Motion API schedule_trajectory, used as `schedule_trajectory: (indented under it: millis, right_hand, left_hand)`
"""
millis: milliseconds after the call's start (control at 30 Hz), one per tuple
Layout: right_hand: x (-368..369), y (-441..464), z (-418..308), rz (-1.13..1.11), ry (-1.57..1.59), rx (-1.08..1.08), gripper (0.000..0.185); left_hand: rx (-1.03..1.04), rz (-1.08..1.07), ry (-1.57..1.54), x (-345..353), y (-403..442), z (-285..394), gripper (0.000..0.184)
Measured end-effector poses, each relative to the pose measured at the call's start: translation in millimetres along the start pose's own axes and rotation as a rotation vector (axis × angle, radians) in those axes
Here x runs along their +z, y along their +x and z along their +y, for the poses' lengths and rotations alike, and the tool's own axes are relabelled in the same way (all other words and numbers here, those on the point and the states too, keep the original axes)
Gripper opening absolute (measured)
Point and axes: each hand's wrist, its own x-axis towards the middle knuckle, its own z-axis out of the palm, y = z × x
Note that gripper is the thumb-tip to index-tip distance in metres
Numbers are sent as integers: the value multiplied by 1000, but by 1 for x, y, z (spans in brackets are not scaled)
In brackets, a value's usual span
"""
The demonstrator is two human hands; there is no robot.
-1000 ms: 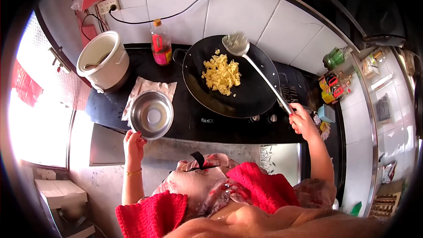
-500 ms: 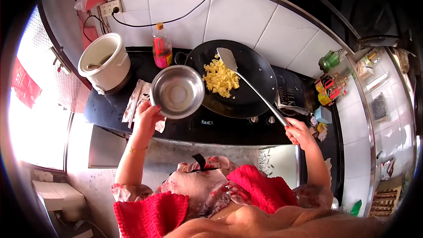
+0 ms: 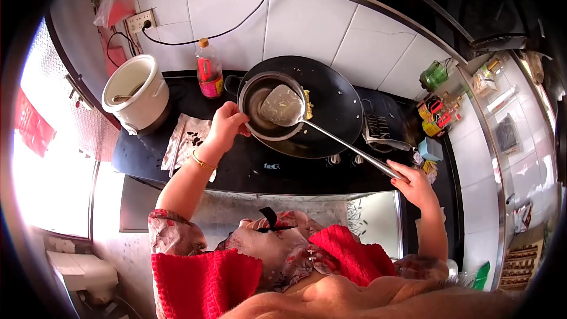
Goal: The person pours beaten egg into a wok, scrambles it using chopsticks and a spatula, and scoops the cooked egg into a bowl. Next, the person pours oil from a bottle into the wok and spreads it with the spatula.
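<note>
My left hand grips the rim of a metal bowl, held over the left side of a black wok. In my right hand is the end of the long handle of a metal spatula. The spatula's blade lies over the bowl's opening, with small yellow bits on it; whether it touches the bowl I cannot tell. Some scrambled egg shows in the wok just right of the bowl. The bowl hides the part of the wok behind it.
A white electric pot with a spoon inside stands at the left, beside a red-labelled bottle. A stained cloth or paper lies on the black counter. Sauce bottles and a blue box stand at the right.
My left hand has brought the bowl rightward over the wok, covering most of the egg. The spatula blade has moved from the wok to the bowl's opening.
</note>
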Motion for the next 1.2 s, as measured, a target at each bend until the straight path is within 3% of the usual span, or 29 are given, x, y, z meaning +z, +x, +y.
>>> schedule_trajectory:
  millis: [200, 467, 1000, 1100, 1200]
  right_hand:
    - [-12, -11, 4, 92, -85, -60, 44]
    - [-27, -15, 7, 82, -123, -25, 44]
    - [-23, -6, 40, 142, -41, 10, 39]
    - [-27, -7, 39, -83, 506, 405, 37]
    - [-15, -9, 49, -178, 824, 444, 35]
  left_hand:
    - [126, 43, 176, -1, 7, 9, 12]
    - [166, 50, 127, -18, 13, 11, 12]
    - [-9, 79, -68, -13, 11, 6, 9]
    - [-66, 70, -153, -12, 12, 1, 8]
    - [-123, 64, -258, -10, 10, -6, 7]
